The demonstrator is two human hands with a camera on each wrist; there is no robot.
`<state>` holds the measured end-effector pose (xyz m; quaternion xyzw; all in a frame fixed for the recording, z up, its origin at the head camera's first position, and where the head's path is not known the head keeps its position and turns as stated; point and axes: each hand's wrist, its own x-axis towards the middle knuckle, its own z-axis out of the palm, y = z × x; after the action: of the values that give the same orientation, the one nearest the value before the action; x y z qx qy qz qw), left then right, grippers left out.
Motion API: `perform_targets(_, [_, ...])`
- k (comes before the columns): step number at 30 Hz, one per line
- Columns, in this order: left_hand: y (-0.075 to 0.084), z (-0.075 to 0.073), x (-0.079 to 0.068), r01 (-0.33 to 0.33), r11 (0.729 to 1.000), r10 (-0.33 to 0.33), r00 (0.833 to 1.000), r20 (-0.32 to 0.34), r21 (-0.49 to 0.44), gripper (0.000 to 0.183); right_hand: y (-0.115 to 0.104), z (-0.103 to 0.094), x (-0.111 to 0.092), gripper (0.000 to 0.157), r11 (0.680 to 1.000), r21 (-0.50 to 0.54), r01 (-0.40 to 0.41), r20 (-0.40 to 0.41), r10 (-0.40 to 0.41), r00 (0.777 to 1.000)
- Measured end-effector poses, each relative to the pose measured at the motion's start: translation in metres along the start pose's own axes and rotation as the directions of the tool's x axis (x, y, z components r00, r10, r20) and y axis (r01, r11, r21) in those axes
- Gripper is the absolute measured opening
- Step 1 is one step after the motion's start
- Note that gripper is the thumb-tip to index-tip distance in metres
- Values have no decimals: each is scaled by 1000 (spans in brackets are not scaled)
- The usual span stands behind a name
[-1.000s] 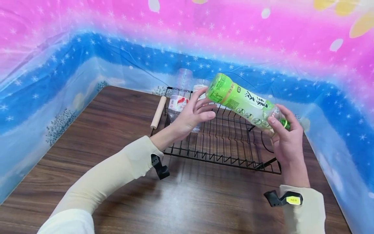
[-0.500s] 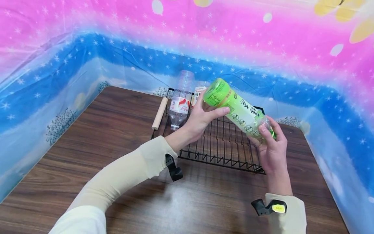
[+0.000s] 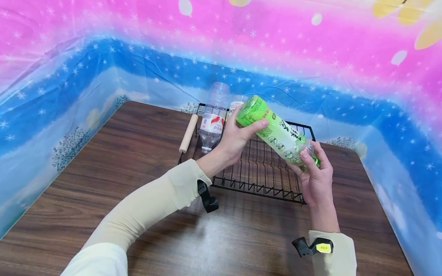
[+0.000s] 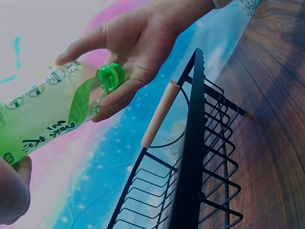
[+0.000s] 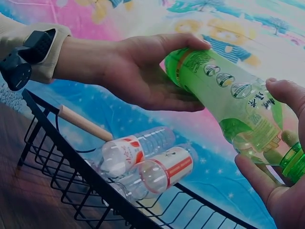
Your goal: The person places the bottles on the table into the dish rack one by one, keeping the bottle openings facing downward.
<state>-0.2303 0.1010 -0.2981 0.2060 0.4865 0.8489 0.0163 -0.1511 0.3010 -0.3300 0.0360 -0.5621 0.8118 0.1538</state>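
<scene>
A green tea bottle with a green cap is held tilted above the black wire dish rack, its base up to the left and its neck down to the right. My left hand grips the base end, thumb across the front. At the neck, just above the cap, my right hand holds the bottle between thumb and fingers. In the right wrist view the green cap shows beside the right palm. Part of the label is hidden behind the left thumb.
Two clear plastic bottles lie in the rack's left side: one with a red and white label, the other with a white and red label. A wooden handle sits on the rack's left end. Beneath is a brown wooden table.
My left hand, earlier spread at the bottle's base, has moved right and now grips it. The bottle and my right hand have shifted left and slightly lower.
</scene>
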Motion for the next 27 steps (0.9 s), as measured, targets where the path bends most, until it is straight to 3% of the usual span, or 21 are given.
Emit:
perform_targets(7, [3, 1, 2, 1, 1000, -1, 1000, 4, 9, 46, -5, 1, 1, 37, 1000, 15, -4, -2, 4, 1000])
perform_targets(13, [10, 0, 7, -11, 1000, 11, 1000, 11, 4, 49, -20, -4, -3, 48, 997, -54, 55, -12, -56, 998])
perform_targets(21, [20, -2, 13, -42, 999, 43, 999, 18, -24, 59, -43, -22, -12, 56, 981, -76, 177, -42, -180, 983])
perform_targets(27, [25, -5, 20, -79, 995, 78, 997, 22, 62, 66, -52, -45, -22, 62, 967, -176, 185, -78, -201, 977])
